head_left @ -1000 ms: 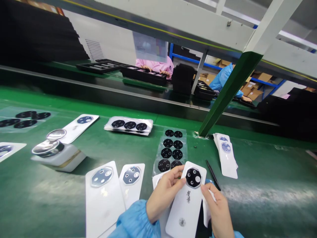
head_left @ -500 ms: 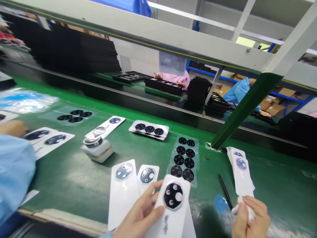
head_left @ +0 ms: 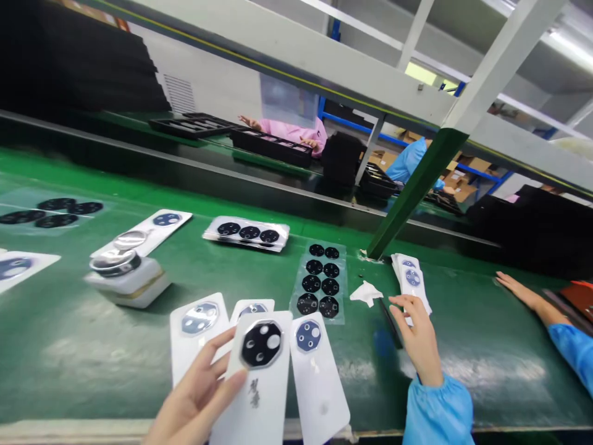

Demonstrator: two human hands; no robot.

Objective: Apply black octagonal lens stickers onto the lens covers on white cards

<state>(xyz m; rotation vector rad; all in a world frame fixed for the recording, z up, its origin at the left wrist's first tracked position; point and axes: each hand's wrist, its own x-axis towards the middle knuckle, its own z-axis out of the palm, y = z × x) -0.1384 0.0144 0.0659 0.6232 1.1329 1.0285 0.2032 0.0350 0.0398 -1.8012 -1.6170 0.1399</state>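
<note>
My left hand (head_left: 199,386) grips a white phone back panel (head_left: 259,395) with a black octagonal camera piece at its top and dark writing below. Behind and beside it lie more white panels with blue-filmed camera pieces, such as the right panel (head_left: 319,383) and the left panel (head_left: 178,346). My right hand (head_left: 417,340) is empty, fingers apart, at the near end of a small stack of panels (head_left: 412,290); whether it touches them I cannot tell. Just left of it are a black pen (head_left: 390,322), a crumpled white cloth (head_left: 367,292) and a blurred blue film disc (head_left: 382,342).
A clear sheet of black camera discs (head_left: 319,281) lies mid-table. Behind it is a wrapped pack (head_left: 245,233) showing three discs. A white pump bottle (head_left: 132,281) stands left. Another person's hand (head_left: 521,293) rests at right. A green post (head_left: 417,191) rises at the table's back.
My right hand has let go of the white cloth, which now lies by the pen, and has opened. The view has swung right; another person's arm now shows at the right. My left hand keeps its panel.
</note>
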